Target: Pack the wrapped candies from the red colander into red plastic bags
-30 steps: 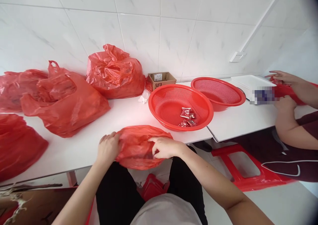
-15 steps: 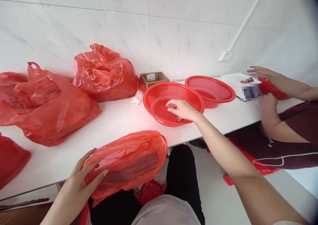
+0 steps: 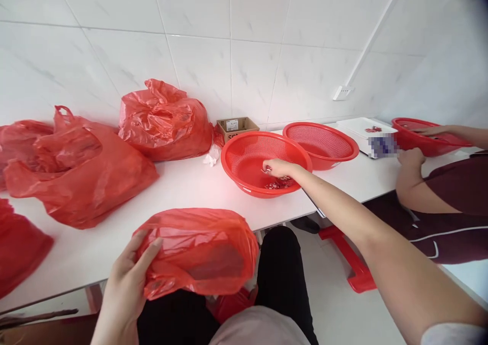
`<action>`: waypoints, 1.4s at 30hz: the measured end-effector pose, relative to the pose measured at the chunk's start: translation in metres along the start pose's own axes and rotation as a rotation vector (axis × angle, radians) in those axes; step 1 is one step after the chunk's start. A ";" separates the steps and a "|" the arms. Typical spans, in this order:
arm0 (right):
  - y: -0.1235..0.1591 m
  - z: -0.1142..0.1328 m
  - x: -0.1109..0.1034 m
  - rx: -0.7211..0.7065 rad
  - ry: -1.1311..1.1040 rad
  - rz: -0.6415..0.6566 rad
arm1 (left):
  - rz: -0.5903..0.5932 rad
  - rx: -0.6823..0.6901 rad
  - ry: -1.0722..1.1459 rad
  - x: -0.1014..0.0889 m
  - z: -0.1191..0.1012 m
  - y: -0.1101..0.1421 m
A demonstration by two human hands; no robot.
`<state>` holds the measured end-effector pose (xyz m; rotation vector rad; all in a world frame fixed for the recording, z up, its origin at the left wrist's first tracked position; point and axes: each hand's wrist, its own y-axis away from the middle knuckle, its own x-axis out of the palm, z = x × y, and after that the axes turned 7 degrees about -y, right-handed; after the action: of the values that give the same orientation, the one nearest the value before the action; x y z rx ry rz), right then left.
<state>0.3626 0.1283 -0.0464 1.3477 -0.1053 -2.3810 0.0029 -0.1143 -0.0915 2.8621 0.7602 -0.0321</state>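
Note:
My left hand (image 3: pixel 131 271) grips the open mouth of a red plastic bag (image 3: pixel 198 248) at the table's front edge, lifted partly over my lap. My right hand (image 3: pixel 278 168) reaches into a round red perforated basket (image 3: pixel 244 154). Its fingertips are just above several small red-and-white packets (image 3: pixel 277 185) lying in the basket's bottom. One small packet shows at the fingertips, and I cannot tell whether it is held.
Several full red bags (image 3: pixel 80 175) lie along the white table (image 3: pixel 183 192). Behind stand a cardboard box (image 3: pixel 237 128) and a second red basket (image 3: pixel 320 144). At right, a co-worker's hand (image 3: pixel 432 130) is over a third red basket (image 3: pixel 430 136), beside a white box (image 3: pixel 362 134).
My right hand has left the bag and reached into the basket. My left hand has tilted the bag up toward me. The co-worker's hand now lies over a red basket.

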 end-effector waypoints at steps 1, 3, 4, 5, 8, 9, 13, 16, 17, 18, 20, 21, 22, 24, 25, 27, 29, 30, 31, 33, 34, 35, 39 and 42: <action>0.006 0.006 0.000 -0.044 -0.053 -0.023 | -0.043 -0.022 0.097 0.003 -0.001 -0.001; 0.020 0.020 0.002 -0.157 -0.238 -0.042 | -0.066 -0.030 0.210 0.009 -0.004 -0.003; 0.029 0.028 0.005 -0.223 -0.392 -0.021 | -0.053 -0.012 0.223 0.013 -0.005 -0.003; 0.039 0.036 0.008 -0.287 -0.578 0.026 | -0.022 -0.001 0.219 0.016 -0.006 -0.004; 0.067 0.061 0.025 -0.381 -1.117 0.256 | 0.075 -0.009 0.187 0.025 -0.001 -0.004; 0.074 0.068 0.032 -0.376 -1.209 0.318 | 0.089 -0.013 0.177 0.027 0.002 -0.004; 0.085 0.089 0.071 -0.347 -1.304 0.424 | 0.094 -0.033 0.150 0.034 0.014 -0.003; 0.075 0.093 0.109 -0.341 -1.016 0.397 | 0.128 -0.027 0.112 0.039 0.017 -0.001; 0.070 0.093 0.122 -0.353 -0.825 0.343 | 0.142 -0.021 0.095 0.040 0.017 0.000; 0.067 0.091 0.132 -0.366 -0.615 0.271 | 0.158 -0.013 0.074 0.041 0.017 0.001; 0.063 0.089 0.145 -0.381 -0.264 0.124 | 0.160 0.018 0.019 0.041 0.018 0.002; 0.064 0.088 0.146 -0.380 -0.160 0.071 | 0.148 0.035 -0.017 0.039 0.018 0.003; 0.067 0.087 0.144 -0.386 -0.111 0.036 | 0.137 0.049 -0.057 0.037 0.020 0.003; 0.075 0.086 0.127 -0.448 -0.137 0.018 | 0.126 0.053 -0.128 0.032 0.022 0.002; 0.079 0.085 0.114 -0.494 -0.169 0.010 | 0.131 0.045 -0.151 0.029 0.024 0.002; 0.082 0.080 0.079 -0.564 -0.232 -0.062 | 0.145 0.041 -0.190 0.025 0.025 0.001; 0.075 0.067 0.041 -0.528 -0.199 -0.225 | 0.141 0.051 -0.239 0.022 0.025 0.001; 0.068 0.058 0.025 -0.466 -0.127 -0.297 | 0.137 0.051 -0.267 0.021 0.025 0.002; 0.059 0.048 0.011 -0.362 -0.017 -0.311 | 0.136 0.045 -0.297 0.021 0.025 0.002; 0.042 0.026 -0.005 -0.122 0.213 -0.165 | 0.133 0.026 -0.319 0.021 0.024 0.004; 0.035 0.015 -0.007 -0.043 0.280 -0.075 | 0.129 0.016 -0.311 0.021 0.024 0.004; 0.028 0.007 -0.005 0.006 0.319 0.005 | 0.119 0.007 -0.297 0.021 0.024 0.005; 0.017 -0.009 0.012 0.019 0.318 0.106 | 0.107 -0.014 -0.245 0.020 0.025 0.007; 0.019 -0.003 0.014 -0.010 0.246 0.114 | 0.099 -0.009 -0.242 0.020 0.024 0.008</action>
<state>0.3648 0.1059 -0.0545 1.5740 -0.0976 -2.1023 0.0249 -0.1159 -0.1151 2.8130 0.5682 -0.3535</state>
